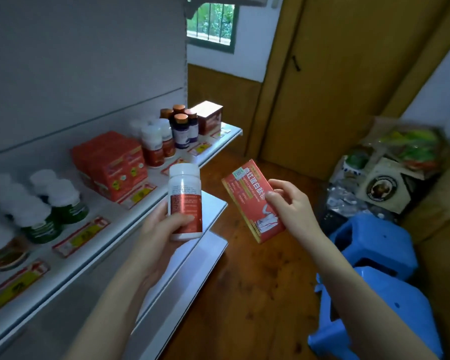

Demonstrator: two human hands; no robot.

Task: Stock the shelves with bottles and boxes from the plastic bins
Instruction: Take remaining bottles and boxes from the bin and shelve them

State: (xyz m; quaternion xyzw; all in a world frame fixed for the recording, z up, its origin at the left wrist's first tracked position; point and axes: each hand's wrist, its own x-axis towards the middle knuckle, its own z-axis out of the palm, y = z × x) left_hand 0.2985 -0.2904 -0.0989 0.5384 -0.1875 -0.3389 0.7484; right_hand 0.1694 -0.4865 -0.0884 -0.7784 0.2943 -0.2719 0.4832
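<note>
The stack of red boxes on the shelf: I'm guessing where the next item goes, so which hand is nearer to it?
Left. The left hand, holding the white bottle, is just right of the stack of red boxes; the right hand, holding the red box, is farther out over the floor.

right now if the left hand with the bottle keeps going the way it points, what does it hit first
Likely the stack of red boxes on the shelf; the left hand and its white bottle aim up toward them, though depth is unclear.
</note>
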